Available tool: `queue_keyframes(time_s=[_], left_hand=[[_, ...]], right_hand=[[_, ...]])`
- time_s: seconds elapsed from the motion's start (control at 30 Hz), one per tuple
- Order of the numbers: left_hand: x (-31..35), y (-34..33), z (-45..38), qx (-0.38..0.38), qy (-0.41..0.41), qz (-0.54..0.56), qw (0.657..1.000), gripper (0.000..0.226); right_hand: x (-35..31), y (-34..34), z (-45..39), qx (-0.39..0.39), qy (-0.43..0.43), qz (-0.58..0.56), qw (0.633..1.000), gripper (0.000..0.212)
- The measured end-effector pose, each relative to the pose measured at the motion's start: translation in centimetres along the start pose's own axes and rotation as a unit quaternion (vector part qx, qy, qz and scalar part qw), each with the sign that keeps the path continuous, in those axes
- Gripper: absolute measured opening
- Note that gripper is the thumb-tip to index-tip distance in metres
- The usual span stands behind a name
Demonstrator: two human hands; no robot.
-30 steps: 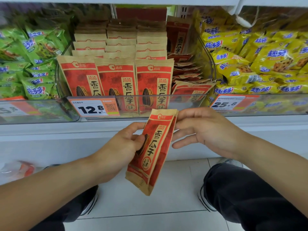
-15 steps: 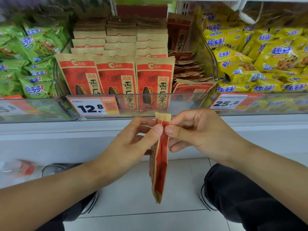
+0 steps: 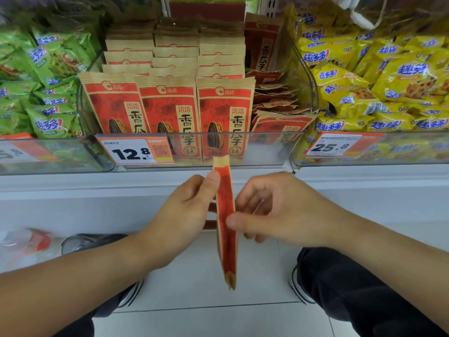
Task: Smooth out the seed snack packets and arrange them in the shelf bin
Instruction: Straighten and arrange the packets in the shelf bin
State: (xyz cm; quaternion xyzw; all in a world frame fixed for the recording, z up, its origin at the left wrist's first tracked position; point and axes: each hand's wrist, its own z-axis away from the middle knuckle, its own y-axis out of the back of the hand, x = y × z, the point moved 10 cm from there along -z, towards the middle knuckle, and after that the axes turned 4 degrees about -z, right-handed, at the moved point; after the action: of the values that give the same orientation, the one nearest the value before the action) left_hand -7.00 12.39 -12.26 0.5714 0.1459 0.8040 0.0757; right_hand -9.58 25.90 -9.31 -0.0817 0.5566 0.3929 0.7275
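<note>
A red and tan seed packet [image 3: 226,220] hangs upright, edge-on to me, below the shelf front. My left hand [image 3: 184,212] pinches its upper part, thumb on the near face and fingers behind. My right hand [image 3: 274,210] pinches the packet's middle from the right, thumb in front. In the clear shelf bin [image 3: 267,147] stand three neat rows of the same packets [image 3: 170,108]. At the bin's right side, more packets [image 3: 277,103] lie in a loose heap.
Green snack bags [image 3: 46,76] fill the bin to the left and yellow cookie bags [image 3: 379,83] the bin to the right. Price tags 12.8 [image 3: 136,152] and 25.8 [image 3: 332,147] hang on the shelf front. My knees and shoes are on the white tiled floor below.
The packet turned from face-on to edge-on and now hangs vertically. My right hand slid down from its top to its middle; my left thumb moved up near the top.
</note>
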Motion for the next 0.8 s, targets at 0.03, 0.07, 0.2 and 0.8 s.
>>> queue_keyframes(time_s=[0.03, 0.07, 0.2, 0.8], left_hand=[[-0.4, 0.3, -0.1, 0.014, 0.015, 0.016, 1.000, 0.065], [-0.7, 0.5, -0.1, 0.024, 0.029, 0.034, 0.999, 0.063], [-0.9, 0.6, 0.1, 0.039, 0.068, 0.061, 0.995, 0.056], [0.5, -2.7, 1.3, -0.205, 0.008, 0.064, 0.977, 0.047]], right_hand=[[0.4, -0.9, 0.2, -0.032, -0.020, 0.032, 0.999, 0.019], [0.8, -1.7, 0.5, -0.061, -0.040, 0.051, 0.996, 0.020], [1.7, -3.4, 1.0, -0.113, -0.072, 0.052, 0.990, 0.020], [-0.1, -3.0, 0.7, -0.082, 0.042, 0.131, 0.987, 0.008]])
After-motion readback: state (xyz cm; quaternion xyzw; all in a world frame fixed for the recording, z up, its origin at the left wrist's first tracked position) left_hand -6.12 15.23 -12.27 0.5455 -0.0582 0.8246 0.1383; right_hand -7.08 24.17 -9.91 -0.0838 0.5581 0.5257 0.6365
